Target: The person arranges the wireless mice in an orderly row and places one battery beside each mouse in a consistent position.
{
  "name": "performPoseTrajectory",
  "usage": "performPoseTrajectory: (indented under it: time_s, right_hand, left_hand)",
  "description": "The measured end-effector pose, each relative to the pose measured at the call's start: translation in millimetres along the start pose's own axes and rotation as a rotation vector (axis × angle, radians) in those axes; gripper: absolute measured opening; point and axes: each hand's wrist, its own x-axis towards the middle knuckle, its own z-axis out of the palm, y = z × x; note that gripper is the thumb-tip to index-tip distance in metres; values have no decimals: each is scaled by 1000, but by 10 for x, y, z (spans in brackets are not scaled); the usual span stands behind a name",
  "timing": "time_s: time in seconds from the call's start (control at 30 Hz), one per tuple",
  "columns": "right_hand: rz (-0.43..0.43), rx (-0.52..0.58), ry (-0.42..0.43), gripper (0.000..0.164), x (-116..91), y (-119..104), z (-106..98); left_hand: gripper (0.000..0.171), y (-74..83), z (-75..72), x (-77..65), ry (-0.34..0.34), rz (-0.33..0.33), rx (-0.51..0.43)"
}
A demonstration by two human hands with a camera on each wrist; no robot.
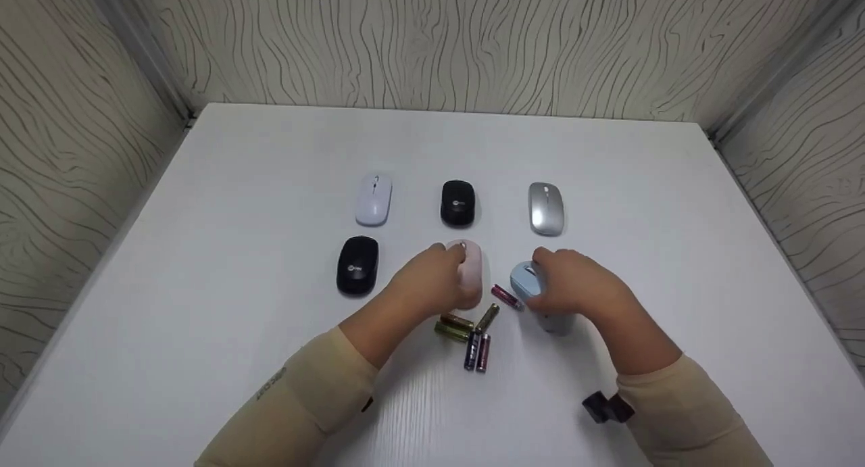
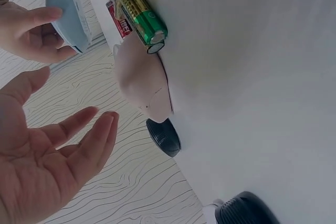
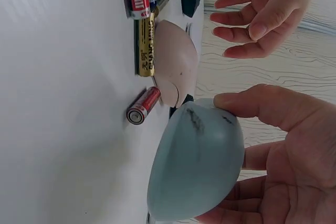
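Observation:
My right hand (image 1: 578, 281) grips a light blue computer mouse (image 3: 197, 171) by its sides, raised off the white table. Its thumb lies along one edge of the mouse in the right wrist view. My left hand (image 2: 63, 156) hovers over a pink mouse (image 1: 472, 272), fingers relaxed and spread, with nothing in them; the left wrist view shows a gap between hand and pink mouse. Between the hands and nearer to me lie several batteries: a red one (image 1: 506, 296) by itself, a gold one (image 1: 487, 317), a green one (image 1: 452, 331), and a dark blue one (image 1: 471, 351) beside another red one (image 1: 483, 353).
Behind stand a white mouse (image 1: 374, 200), a black mouse (image 1: 458, 203) and a silver mouse (image 1: 546, 209). A second black mouse (image 1: 358, 265) sits left of my left hand. Wood-patterned panels (image 1: 432, 44) enclose the white table (image 1: 270, 156) at the back and sides.

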Motion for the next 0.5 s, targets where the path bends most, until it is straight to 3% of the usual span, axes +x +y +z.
performPoseTrajectory:
  time_s: [0.5]
  right_hand:
    - [165, 115, -8, 68, 264, 273, -109]
  left_hand:
    - [51, 139, 64, 381, 8, -2, -125]
